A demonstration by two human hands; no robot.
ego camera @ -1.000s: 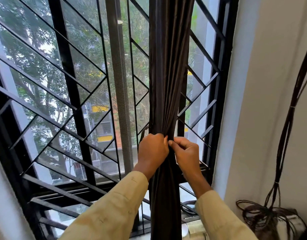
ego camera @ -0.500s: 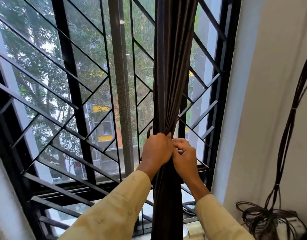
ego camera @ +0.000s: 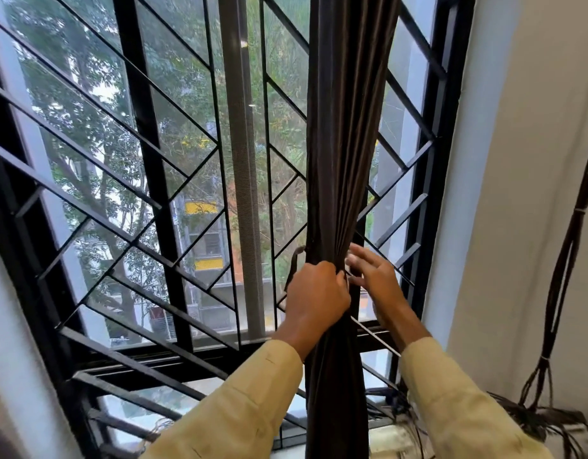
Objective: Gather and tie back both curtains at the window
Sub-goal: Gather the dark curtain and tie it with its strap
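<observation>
My left hand [ego camera: 314,293] is fisted round the gathered curtain [ego camera: 342,160], which hangs straight through my grip in front of the grille [ego camera: 143,134]. My right hand [ego camera: 375,279] is open with fingers spread, just right of the bunch, holding nothing. What looks like a tie [ego camera: 293,265] loops out just left of my fist. I'd squeeze the folds tight, bring the tie round behind, and catch its end with the right before cinching.
</observation>
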